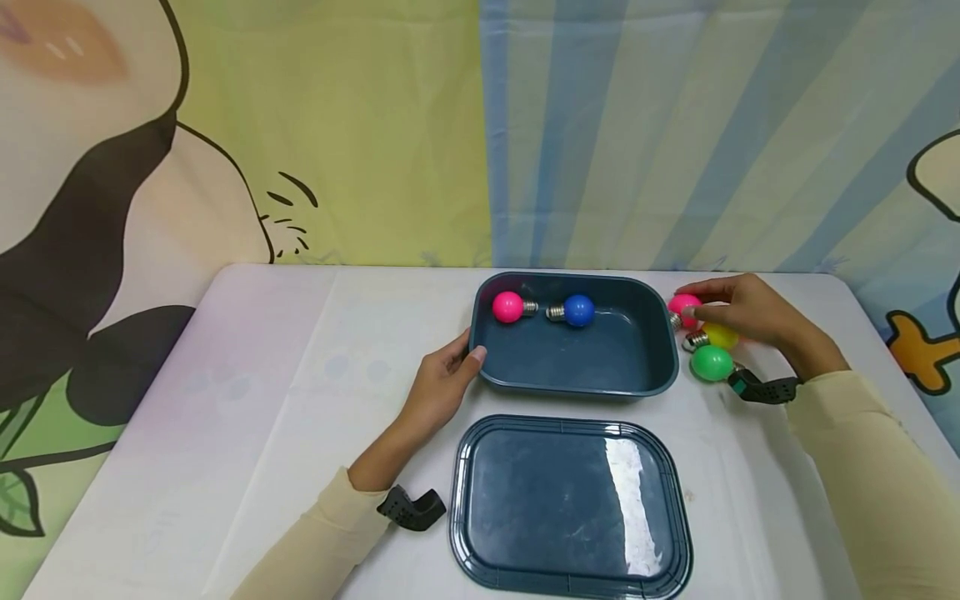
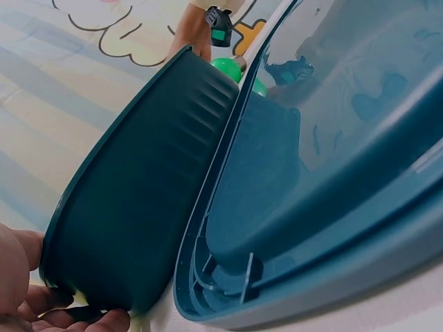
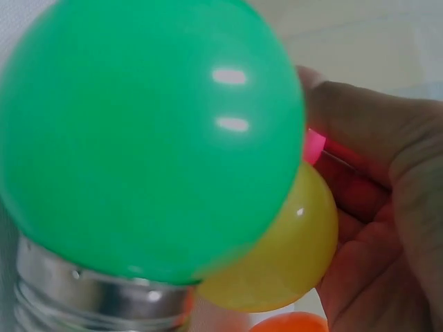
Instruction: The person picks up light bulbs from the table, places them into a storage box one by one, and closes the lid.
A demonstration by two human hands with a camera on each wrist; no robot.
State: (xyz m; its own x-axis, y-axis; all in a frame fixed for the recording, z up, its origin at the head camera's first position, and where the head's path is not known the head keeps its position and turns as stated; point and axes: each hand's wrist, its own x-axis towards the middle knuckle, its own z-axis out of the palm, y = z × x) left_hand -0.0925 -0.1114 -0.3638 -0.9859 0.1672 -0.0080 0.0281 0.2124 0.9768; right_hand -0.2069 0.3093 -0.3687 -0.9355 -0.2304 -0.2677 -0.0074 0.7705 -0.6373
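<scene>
A dark blue-green plastic container (image 1: 577,367) holds a pink light bulb (image 1: 507,307) and a blue light bulb (image 1: 579,311), both lying on their sides. My left hand (image 1: 438,387) grips its left end, thumb at the rim and fingers against the outer wall. Just beyond the right end, my right hand (image 1: 757,312) holds a second pink bulb (image 1: 684,307) between thumb and fingers. Beside that hand lie a yellow bulb (image 1: 722,336) and a green bulb (image 1: 711,363). In the right wrist view, the green bulb (image 3: 152,131) hides most of the pink one, and an orange rounded thing (image 3: 289,324) shows below.
A matching lid (image 1: 555,500) lies on the white table (image 1: 300,467) in front of the container. Behind the table's far edge hangs a printed cloth (image 1: 337,133). Each wrist wears a black strap device, the left one (image 1: 411,508) close to the lid.
</scene>
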